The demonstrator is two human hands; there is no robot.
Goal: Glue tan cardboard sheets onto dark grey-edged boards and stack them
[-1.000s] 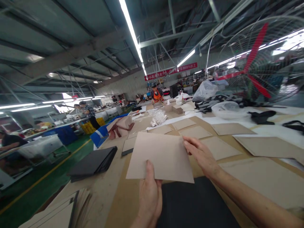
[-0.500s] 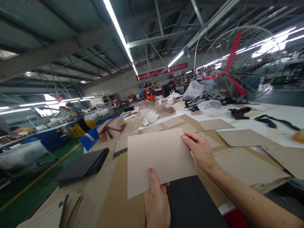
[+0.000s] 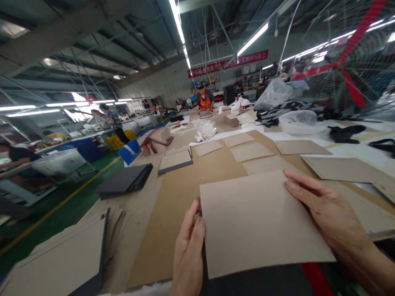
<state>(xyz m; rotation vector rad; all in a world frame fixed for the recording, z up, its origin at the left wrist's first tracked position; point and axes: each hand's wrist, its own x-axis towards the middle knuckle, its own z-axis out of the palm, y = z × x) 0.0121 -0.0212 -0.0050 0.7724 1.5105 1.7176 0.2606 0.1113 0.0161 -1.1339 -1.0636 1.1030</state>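
Note:
A plain tan cardboard sheet (image 3: 262,226) lies tilted over a black panel (image 3: 256,283), which shows along its lower and left edges. My right hand (image 3: 330,213) grips the sheet's upper right edge, thumb on top and fingers stretched along the side. At the left edge, my left hand (image 3: 189,246) is closed around the border of the black panel, with thumb and fingertips close against the cardboard. The undersides of both pieces are hidden.
Several tan boards (image 3: 251,152) lie across the brown-covered table (image 3: 166,218). A black-edged board (image 3: 175,160), a black folder stack (image 3: 123,181) and a board pile (image 3: 68,255) are at left. A large fan (image 3: 342,65) stands right. A person (image 3: 204,98) works at the far end.
The cardboard sheet has moved right and lower, over the black panel. My left hand has shifted from the sheet's lower edge to the left edge. The view has turned slightly left and down.

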